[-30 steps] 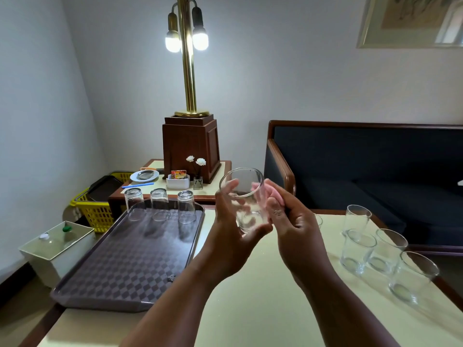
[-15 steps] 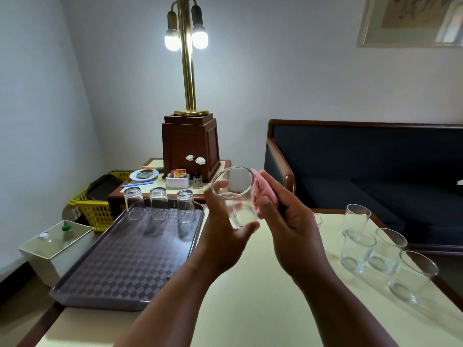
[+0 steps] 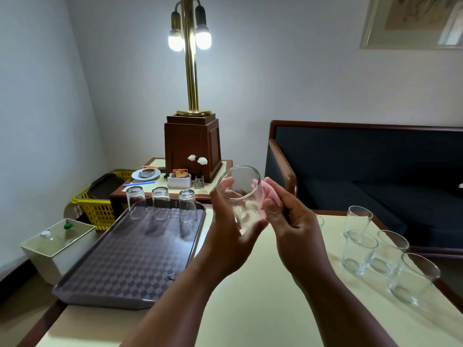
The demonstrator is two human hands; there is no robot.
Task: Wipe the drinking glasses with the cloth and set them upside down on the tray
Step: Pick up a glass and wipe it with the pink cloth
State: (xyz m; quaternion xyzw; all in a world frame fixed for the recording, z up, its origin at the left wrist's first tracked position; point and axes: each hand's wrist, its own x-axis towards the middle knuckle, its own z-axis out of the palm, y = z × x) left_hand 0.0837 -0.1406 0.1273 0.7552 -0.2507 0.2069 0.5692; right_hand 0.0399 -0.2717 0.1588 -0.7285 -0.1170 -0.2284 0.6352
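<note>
Left hand (image 3: 225, 236) gripping tilted glass (image 3: 241, 196), right hand (image 3: 290, 226) beside it pinching pink cloth (image 3: 269, 194) against the glass

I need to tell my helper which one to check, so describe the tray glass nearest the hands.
Start at the brown checkered tray on the left of the table. Three glasses stand upside down along its far edge. Yours is the right-end glass, nearest the left hand, unlike the middle glass and left glass.
</note>
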